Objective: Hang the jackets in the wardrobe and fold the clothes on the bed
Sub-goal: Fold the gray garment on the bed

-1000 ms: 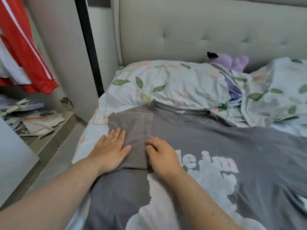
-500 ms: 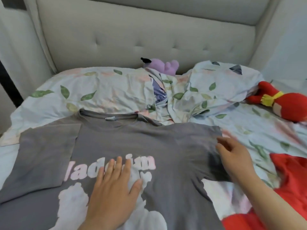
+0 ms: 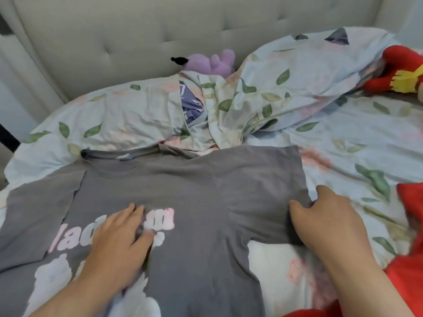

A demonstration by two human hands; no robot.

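Note:
A grey T-shirt with pink lettering and a white print lies face up on the bed. Its left sleeve is folded in over the chest. My left hand rests flat on the lettering, fingers spread. My right hand grips the outer edge of the shirt's right sleeve, thumb on top of the cloth and fingers at its hem. A red garment lies crumpled at the right edge of the bed.
Pillows in a leaf-print cover and a rumpled matching duvet lie behind the shirt. A purple plush toy sits against the padded headboard. A red plush toy lies at the far right.
My view has swung right, away from the wardrobe. My left hand moved from the folded left sleeve to the shirt's chest. My right hand crossed to the right sleeve and took hold of it.

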